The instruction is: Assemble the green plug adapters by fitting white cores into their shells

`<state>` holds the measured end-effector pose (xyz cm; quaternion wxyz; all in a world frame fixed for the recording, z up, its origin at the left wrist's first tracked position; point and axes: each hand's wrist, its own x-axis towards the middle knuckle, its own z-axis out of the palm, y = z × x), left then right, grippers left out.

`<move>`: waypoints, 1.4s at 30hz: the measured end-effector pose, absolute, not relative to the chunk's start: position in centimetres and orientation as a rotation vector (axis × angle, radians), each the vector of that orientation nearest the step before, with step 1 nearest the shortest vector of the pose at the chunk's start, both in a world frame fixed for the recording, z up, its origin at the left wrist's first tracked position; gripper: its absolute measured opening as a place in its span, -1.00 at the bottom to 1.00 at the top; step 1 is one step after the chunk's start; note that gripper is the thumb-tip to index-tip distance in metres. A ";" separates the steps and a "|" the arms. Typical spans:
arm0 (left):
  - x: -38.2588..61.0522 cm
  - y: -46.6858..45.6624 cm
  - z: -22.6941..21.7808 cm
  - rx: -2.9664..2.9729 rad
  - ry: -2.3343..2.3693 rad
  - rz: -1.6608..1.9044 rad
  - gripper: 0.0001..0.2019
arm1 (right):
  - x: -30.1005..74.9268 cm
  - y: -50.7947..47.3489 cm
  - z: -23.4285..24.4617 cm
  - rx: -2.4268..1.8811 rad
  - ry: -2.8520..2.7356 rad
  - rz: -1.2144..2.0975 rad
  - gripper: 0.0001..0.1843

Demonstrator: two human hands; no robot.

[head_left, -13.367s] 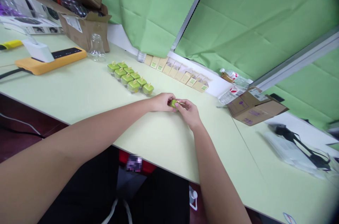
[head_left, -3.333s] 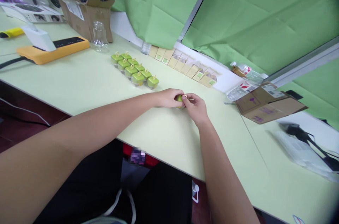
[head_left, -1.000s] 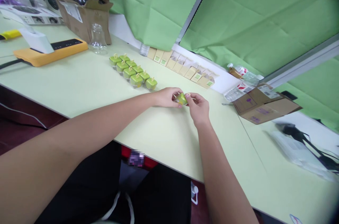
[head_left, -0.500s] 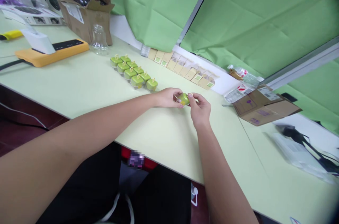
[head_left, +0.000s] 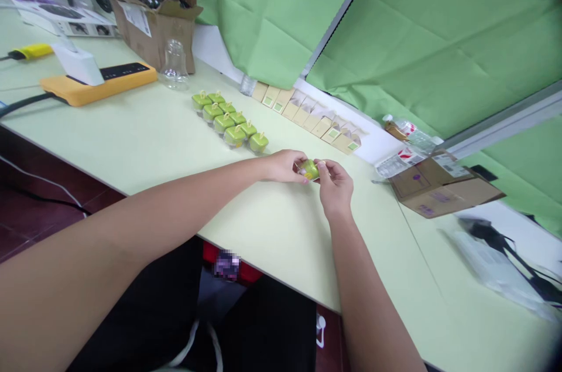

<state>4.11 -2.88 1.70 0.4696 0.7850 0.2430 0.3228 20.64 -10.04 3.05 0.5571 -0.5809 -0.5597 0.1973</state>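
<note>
My left hand point(head_left: 283, 166) and my right hand point(head_left: 337, 186) meet over the pale green table point(head_left: 144, 137), both pinching one small green-capped bottle point(head_left: 309, 170) between their fingertips. The bottle is tilted on its side, just above the tabletop. To the left stand several more green-capped bottles point(head_left: 228, 123) in two short rows, each with a small loop on top. Behind them a row of little tan boxes point(head_left: 307, 117) with green squares lines the wall.
An orange power strip point(head_left: 99, 82) with a white plug, a clear glass bottle point(head_left: 174, 67) and an open cardboard box point(head_left: 153, 14) are at the far left. A flat cardboard box point(head_left: 443, 187) and plastic packets lie at the right. Green cloth hangs behind.
Both hands stay on the same small bottle and have turned it between the fingers. The view has shifted slightly, so everything sits a little further right and lower.
</note>
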 end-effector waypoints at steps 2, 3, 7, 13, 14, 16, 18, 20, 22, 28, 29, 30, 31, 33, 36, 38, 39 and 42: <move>4.1 -2.9 1.8 1.925 0.613 0.790 -0.56 | 20.7 -10.0 3.0 -1.358 -1.311 0.478 -0.61; 4.1 -2.9 1.8 1.930 0.619 0.788 -0.56 | 20.7 -10.0 2.9 -1.354 -1.307 0.484 -0.62; 3.9 -3.0 2.0 1.952 0.630 0.771 -0.58 | 20.6 -9.9 2.8 -1.353 -1.301 0.497 -0.63; 3.8 -3.2 2.2 1.953 0.637 0.764 -0.57 | 20.5 -10.1 2.9 -1.361 -1.301 0.500 -0.63; 3.8 -3.2 2.2 1.956 0.638 0.765 -0.57 | 20.5 -10.1 2.8 -1.361 -1.300 0.500 -0.63; 3.7 -3.2 2.3 1.970 0.643 0.756 -0.59 | 20.6 -10.1 2.8 -1.357 -1.292 0.507 -0.63; 3.6 -3.2 2.3 1.999 0.657 0.735 -0.60 | 20.6 -10.1 2.8 -1.350 -1.273 0.516 -0.62; 3.6 -3.2 2.3 2.014 0.669 0.717 -0.61 | 20.6 -10.1 2.8 -1.354 -1.270 0.511 -0.61; 3.6 -3.2 2.3 2.001 0.662 0.711 -0.60 | 20.6 -10.1 2.9 -1.371 -1.292 0.492 -0.60; 3.6 -3.1 1.9 1.983 0.647 0.729 -0.59 | 20.9 -9.9 2.7 -1.409 -1.372 0.531 -0.57; 3.6 -3.1 1.8 1.989 0.644 0.732 -0.60 | 20.9 -9.9 2.6 -1.409 -1.375 0.546 -0.56; 3.7 -3.1 1.7 1.993 0.641 0.738 -0.60 | 21.0 -9.8 2.6 -1.410 -1.377 0.557 -0.55; 3.7 -3.0 1.6 1.997 0.638 0.748 -0.59 | 21.0 -9.8 2.6 -1.412 -1.379 0.566 -0.54; 3.7 -3.0 1.4 1.998 0.630 0.772 -0.58 | 21.1 -9.8 2.5 -1.416 -1.386 0.574 -0.52; 3.7 -3.0 1.2 2.004 0.623 0.789 -0.57 | 21.3 -9.7 2.4 -1.430 -1.404 0.575 -0.50; 3.6 -3.0 1.3 2.025 0.637 0.766 -0.57 | 21.5 -9.6 2.3 -1.445 -1.418 0.581 -0.50; 3.5 -3.1 1.3 2.040 0.652 0.749 -0.56 | 21.5 -9.6 2.3 -1.453 -1.424 0.586 -0.51; 3.5 -3.3 1.6 2.106 0.709 0.703 -0.55 | 21.3 -9.8 2.3 -1.486 -1.474 0.591 -0.54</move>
